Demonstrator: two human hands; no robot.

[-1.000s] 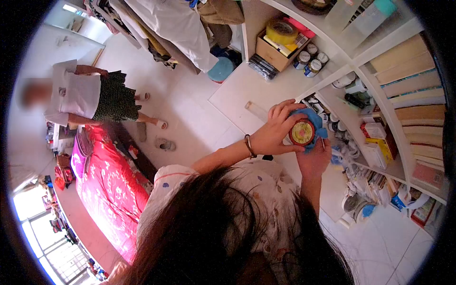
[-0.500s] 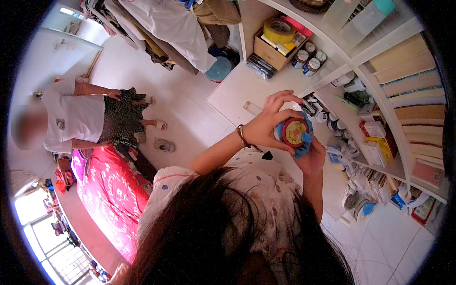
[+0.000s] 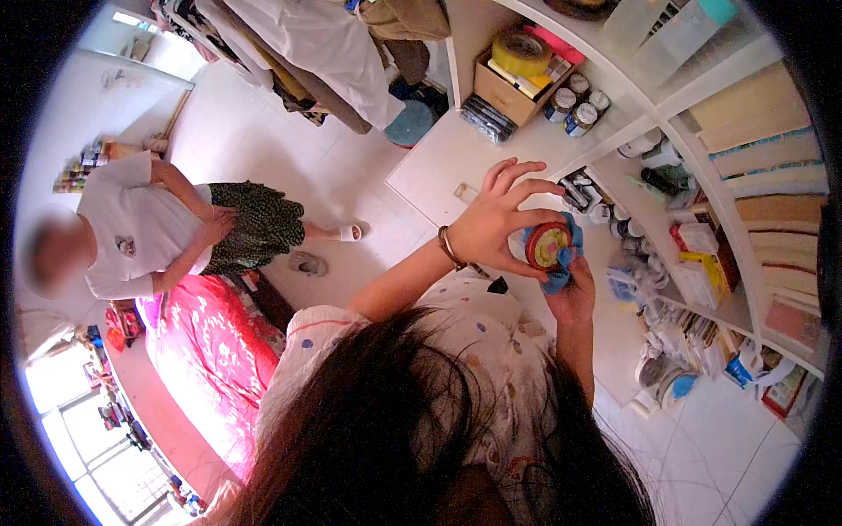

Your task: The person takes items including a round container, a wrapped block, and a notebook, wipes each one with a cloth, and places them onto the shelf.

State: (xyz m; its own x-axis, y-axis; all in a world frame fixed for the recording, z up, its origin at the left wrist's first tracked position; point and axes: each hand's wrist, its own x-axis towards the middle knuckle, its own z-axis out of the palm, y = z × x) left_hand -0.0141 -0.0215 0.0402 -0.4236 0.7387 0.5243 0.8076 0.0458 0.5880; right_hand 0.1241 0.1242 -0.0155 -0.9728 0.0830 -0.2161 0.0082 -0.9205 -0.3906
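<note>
A small round container (image 3: 546, 246) with a red rim and a yellow patterned top is held up in front of my chest. My left hand (image 3: 502, 219), a bracelet at its wrist, grips its left side between thumb and index finger, the other fingers spread. A blue cloth (image 3: 558, 279) wraps around the container's right and lower sides. From below right, my right hand (image 3: 574, 296) pinches this cloth against the container. The container's underside and some right fingertips are hidden.
Beyond my hands is a white surface with a cardboard box (image 3: 510, 95), pens and small jars (image 3: 580, 119). Shelves of books (image 3: 761, 167) curve along the right. Left, another person (image 3: 145, 228) stands by a bed with a red cover (image 3: 206, 351). Clothes (image 3: 298, 53) hang at the top.
The container has shifted slightly right, staying between both hands, and my left fingers are spread a little wider. The other person has turned, with their arms now brought together in front.
</note>
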